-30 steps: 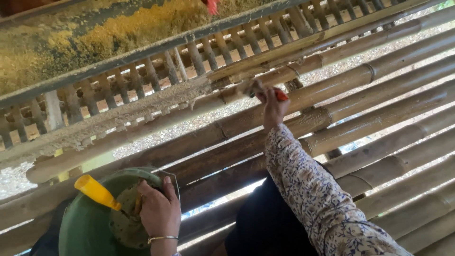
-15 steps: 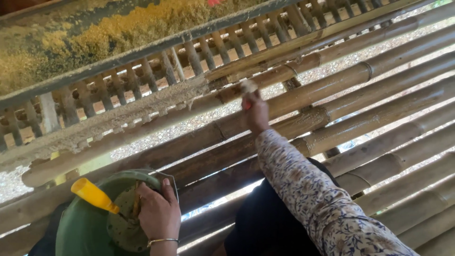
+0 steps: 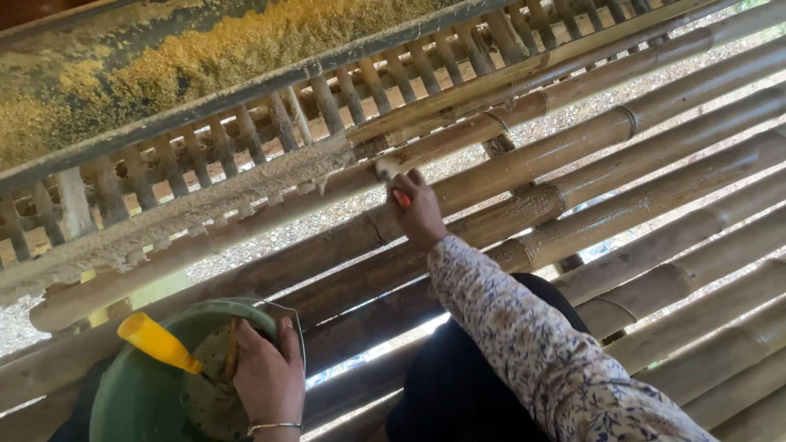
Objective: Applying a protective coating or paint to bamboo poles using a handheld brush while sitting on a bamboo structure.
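From the head camera, the right hand [image 3: 420,214] at centre frame has its fingers clamped round a small tool with an orange-red handle [image 3: 401,197], its pale tip pressed to a bamboo pole [image 3: 524,164]. It looks light and stiff, best gripped low on the handle as here. At lower left, the left hand [image 3: 266,381] curls over the rim of a green bucket [image 3: 143,401], fingers closed on it. A yellow-handled tool [image 3: 160,344] rests inside; the crusted rim may be slippery.

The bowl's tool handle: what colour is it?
Yellow: the tool handle sticks out of the green bowl; the head view shows it.
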